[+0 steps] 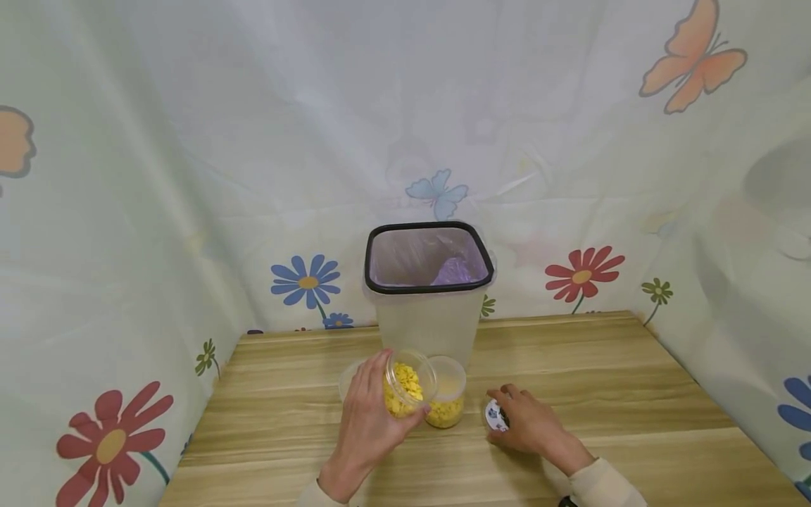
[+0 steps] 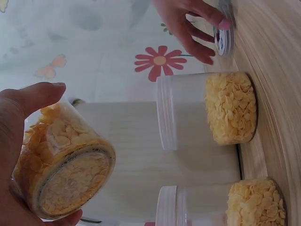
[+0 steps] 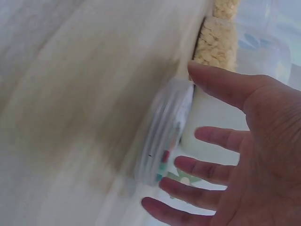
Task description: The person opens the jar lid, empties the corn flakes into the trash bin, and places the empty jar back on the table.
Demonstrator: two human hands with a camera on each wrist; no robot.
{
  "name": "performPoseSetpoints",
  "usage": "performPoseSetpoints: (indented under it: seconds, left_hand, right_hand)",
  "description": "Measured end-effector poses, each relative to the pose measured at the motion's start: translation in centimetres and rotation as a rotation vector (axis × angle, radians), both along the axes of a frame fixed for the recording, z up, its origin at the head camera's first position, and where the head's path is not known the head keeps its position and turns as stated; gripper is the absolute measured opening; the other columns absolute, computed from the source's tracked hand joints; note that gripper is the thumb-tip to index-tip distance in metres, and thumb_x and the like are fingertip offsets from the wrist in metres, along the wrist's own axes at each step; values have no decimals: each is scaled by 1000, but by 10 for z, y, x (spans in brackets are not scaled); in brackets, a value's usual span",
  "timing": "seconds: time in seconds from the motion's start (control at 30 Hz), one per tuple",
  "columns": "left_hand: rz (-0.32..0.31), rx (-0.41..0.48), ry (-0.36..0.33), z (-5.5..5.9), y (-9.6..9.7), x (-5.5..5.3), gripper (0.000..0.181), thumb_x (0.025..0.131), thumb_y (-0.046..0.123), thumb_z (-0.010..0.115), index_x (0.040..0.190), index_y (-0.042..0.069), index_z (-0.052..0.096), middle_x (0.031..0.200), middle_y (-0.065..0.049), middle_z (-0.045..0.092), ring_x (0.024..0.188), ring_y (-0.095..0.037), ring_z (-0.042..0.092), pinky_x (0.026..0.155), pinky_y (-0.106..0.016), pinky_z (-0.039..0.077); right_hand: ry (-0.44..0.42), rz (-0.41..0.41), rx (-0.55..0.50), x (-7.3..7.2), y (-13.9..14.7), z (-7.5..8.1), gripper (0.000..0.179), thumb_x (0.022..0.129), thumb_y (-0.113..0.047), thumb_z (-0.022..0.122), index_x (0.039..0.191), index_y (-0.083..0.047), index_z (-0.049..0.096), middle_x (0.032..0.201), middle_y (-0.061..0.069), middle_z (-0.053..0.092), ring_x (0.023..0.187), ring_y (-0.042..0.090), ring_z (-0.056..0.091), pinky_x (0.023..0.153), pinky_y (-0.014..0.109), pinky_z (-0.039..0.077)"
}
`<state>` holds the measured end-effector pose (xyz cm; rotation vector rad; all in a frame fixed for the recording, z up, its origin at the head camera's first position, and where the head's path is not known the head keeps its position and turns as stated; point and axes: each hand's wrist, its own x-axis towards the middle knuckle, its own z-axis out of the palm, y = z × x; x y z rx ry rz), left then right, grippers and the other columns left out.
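Observation:
My left hand (image 1: 364, 426) grips a clear jar (image 2: 70, 165) of yellow flakes, fingers on one side and thumb on the other. The jar is lidless and tilted, its mouth facing up toward the head camera and its base showing in the left wrist view. My right hand (image 1: 529, 421) hovers at a round screw lid (image 3: 162, 136) with a printed top, fingers spread over it and thumb near its rim. That lid lies on the table, top up. Between the hands stands a lidded jar (image 2: 230, 108), partly filled with flakes.
Another lidded jar (image 2: 256, 205) of flakes stands farther left, mostly hidden behind my left hand in the head view. Behind the jars rises a pale bin (image 1: 427, 324) with a black rim and purple liner. A flower-printed curtain (image 1: 304, 176) borders the wooden table (image 1: 570, 366).

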<state>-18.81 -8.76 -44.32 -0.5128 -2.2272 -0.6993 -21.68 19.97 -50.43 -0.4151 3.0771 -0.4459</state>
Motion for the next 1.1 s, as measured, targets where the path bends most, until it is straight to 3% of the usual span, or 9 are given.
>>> performPoseSetpoints:
  seconds: [0.3, 0.63, 0.87, 1.1]
  left_hand:
    - [8, 0, 41, 4, -5, -4, 98, 58, 52, 88, 135, 5, 50, 127, -8, 60, 115, -24, 59, 101, -42, 49]
    - [2, 6, 44, 6, -7, -4, 99, 59, 51, 88, 137, 5, 49, 129, -10, 60, 118, -25, 59, 102, -42, 48]
    - [0, 0, 77, 10, -10, -5, 99, 58, 50, 89, 136, 2, 49, 129, -11, 60, 118, -26, 59, 103, -42, 48]
    - [-13, 10, 85, 19, -13, -6, 99, 58, 47, 89, 136, 2, 49, 128, -12, 60, 116, -27, 58, 100, -43, 50]
  right_hand:
    - [169, 40, -36, 3, -2, 34, 66, 82, -38, 77, 138, -14, 54, 139, 18, 53, 122, 42, 54, 75, 56, 54]
    - [333, 84, -39, 16, -13, 57, 68, 84, -48, 72, 142, -18, 53, 150, 13, 47, 131, 39, 50, 94, 58, 49]
    - [373, 111, -55, 25, -19, 70, 67, 86, -50, 69, 145, -22, 50, 154, 10, 43, 138, 39, 44, 102, 68, 37]
    - [442, 147, -74, 30, -21, 87, 68, 87, -49, 68, 146, -22, 48, 155, 11, 41, 138, 40, 43, 104, 65, 38]
